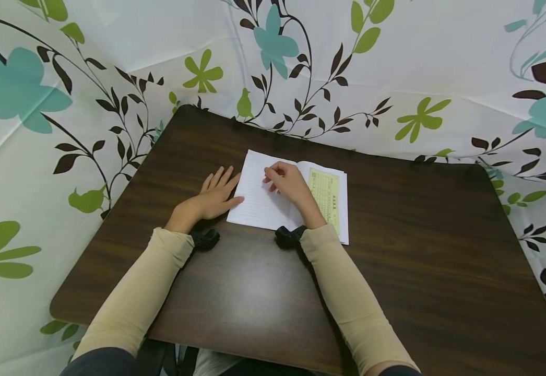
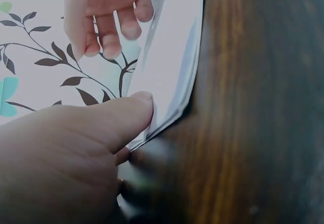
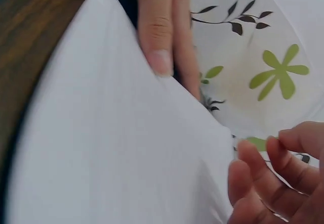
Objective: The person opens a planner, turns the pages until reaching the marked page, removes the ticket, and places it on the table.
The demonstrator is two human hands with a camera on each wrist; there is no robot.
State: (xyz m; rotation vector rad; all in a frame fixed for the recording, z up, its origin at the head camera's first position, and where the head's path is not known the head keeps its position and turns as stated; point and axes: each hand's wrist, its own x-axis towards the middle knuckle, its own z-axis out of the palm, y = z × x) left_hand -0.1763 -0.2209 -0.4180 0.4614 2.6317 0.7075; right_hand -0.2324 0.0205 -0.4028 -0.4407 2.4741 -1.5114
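Observation:
An open notebook lies on the table, its left page white and ruled. A yellow-green printed sheet with a grid covers much of its right side. My left hand rests at the notebook's left edge with fingers straight and spread. Its thumb lies on the page margin. Over the left page hangs my right hand, its fingers loosely bent with thumb and forefinger near each other. Nothing shows between them. The right wrist view blurs the page.
A dark wood-grain table stretches wide to the right of the notebook. White cloth with leaf and flower prints hangs along the back and sides. Each wrist wears a black band with a camera.

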